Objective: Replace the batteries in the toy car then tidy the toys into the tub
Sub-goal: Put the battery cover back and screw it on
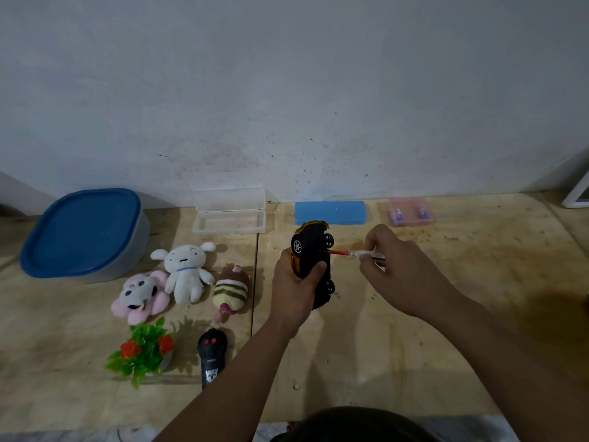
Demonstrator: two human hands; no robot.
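Car tipped on its side, left hand fingers wrapped around it, right hand fingers pinching screwdriver, tip at car's underside.

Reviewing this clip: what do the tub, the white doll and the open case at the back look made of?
Tub: likely plastic, with a cloudy grey wall and a smooth blue lid with a dull sheen.
White doll: soft plush fabric, with a fuzzy surface and rounded stuffed limbs.
Open case: clear hard plastic, since the table shows through it.
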